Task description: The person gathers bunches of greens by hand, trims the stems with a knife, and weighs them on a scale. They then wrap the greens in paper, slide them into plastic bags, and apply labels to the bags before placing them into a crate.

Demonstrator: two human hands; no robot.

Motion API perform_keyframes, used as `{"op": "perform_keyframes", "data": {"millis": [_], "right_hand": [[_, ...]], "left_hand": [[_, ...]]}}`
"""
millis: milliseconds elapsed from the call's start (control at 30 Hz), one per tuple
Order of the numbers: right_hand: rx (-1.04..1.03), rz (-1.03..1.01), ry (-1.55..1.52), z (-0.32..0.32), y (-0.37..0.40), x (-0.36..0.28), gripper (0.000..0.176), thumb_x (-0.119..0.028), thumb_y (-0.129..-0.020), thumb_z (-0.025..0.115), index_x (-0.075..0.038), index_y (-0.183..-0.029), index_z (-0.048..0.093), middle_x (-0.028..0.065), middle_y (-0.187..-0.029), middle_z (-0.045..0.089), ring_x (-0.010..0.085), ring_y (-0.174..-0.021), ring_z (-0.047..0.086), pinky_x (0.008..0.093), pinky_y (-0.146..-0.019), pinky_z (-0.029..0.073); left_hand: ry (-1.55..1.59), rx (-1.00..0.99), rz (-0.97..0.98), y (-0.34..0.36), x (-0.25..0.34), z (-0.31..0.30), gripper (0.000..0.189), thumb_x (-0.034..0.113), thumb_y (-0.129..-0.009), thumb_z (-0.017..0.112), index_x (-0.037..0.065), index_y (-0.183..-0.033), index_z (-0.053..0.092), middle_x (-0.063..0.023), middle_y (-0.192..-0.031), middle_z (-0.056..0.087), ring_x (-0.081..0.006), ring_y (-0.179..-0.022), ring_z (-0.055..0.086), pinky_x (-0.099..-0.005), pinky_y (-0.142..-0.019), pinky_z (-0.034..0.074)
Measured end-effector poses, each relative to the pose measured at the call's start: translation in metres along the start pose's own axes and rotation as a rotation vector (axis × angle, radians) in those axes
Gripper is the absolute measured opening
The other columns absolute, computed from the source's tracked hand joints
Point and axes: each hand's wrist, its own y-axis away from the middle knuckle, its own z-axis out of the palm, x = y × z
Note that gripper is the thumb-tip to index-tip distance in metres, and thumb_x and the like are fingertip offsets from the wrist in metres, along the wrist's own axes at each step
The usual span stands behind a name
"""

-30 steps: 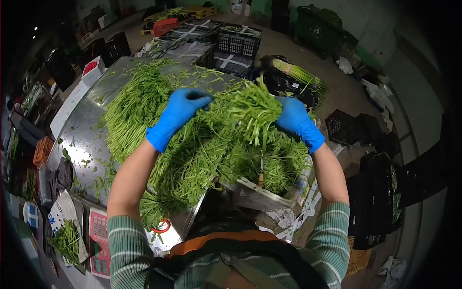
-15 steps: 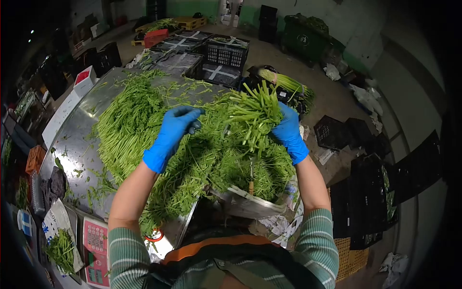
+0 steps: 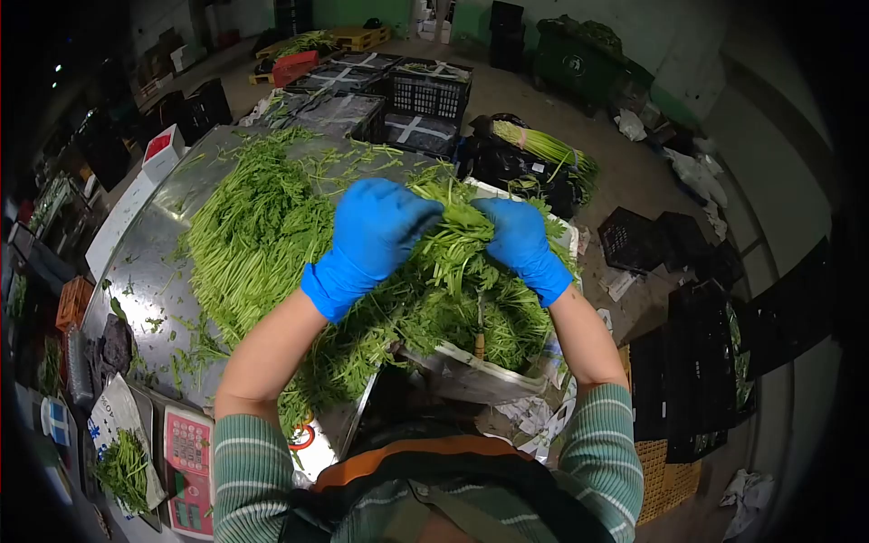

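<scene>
While the blue-gloved left hand (image 3: 376, 231) and right hand (image 3: 520, 240) clenched one bunch of thin green stems (image 3: 455, 237) over the loose green heap (image 3: 253, 226) on the shiny steel table (image 3: 149, 262), keeping stem ends level seemed wise.

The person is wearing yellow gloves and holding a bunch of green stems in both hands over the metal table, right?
Not quite: the gloves are blue, not yellow. The head view shows the left hand and the right hand both closed on the bunch of green stems over the metal table.
</scene>
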Motion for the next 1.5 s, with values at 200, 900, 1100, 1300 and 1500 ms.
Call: {"op": "perform_keyframes", "data": {"millis": [200,900,1100,1300,1500], "right_hand": [[-0.008,0.42,-0.882,-0.014,0.008,0.035,0.036,-0.014,-0.064,0.062,-0.003,-0.098,0.055,0.0129,-0.084,0.06,0.0234,-0.074,0.058,0.0355,-0.065,0.047],[-0.052,-0.102,-0.354,0.015,-0.005,-0.071,0.041,-0.026,-0.064,0.068,-0.005,-0.097,0.056,0.0101,-0.086,0.057,0.0231,-0.082,0.055,0.0318,-0.068,0.044],[-0.137,0.11,-1.026,0.03,-0.067,-0.048,0.049,-0.028,-0.072,0.063,-0.008,-0.113,0.048,0.0065,-0.11,0.051,0.0178,-0.105,0.045,0.032,-0.084,0.038],[-0.597,-0.15,-1.527,0.086,-0.105,-0.09,0.053,-0.038,-0.074,0.061,-0.003,-0.112,0.049,0.0108,-0.11,0.052,0.0187,-0.1,0.048,0.0326,-0.084,0.039],[-0.298,0.028,-1.255,0.14,-0.126,-0.121,0.027,-0.026,-0.08,0.056,0.0,-0.087,0.061,0.0043,-0.077,0.061,0.0097,-0.072,0.053,0.0231,-0.065,0.042]], "left_hand": [[-0.057,-0.212,-0.335,0.046,-0.066,0.013,0.016,0.017,-0.069,0.063,0.012,-0.084,0.062,-0.008,-0.08,0.061,-0.0246,-0.074,0.058,-0.034,-0.063,0.046],[1.781,0.21,-1.211,0.094,-0.009,0.069,0.028,0.016,-0.075,0.058,0.0,-0.099,0.058,-0.0092,-0.097,0.059,-0.0167,-0.097,0.052,-0.0294,-0.086,0.039],[1.592,-0.071,-1.178,0.111,-0.013,0.03,0.04,0.003,-0.07,0.063,-0.003,-0.107,0.05,-0.0128,-0.097,0.059,-0.019,-0.087,0.058,-0.0297,-0.082,0.045],[1.154,-0.398,-1.102,0.124,-0.015,0.01,0.047,0.008,-0.066,0.068,-0.002,-0.108,0.05,-0.0106,-0.095,0.059,-0.0173,-0.09,0.055,-0.0298,-0.08,0.044],[1.368,-0.113,-1.331,0.145,0.0,-0.019,0.035,0.004,-0.067,0.066,-0.002,-0.1,0.054,-0.0101,-0.085,0.061,-0.0164,-0.076,0.058,-0.0289,-0.072,0.047]]}}
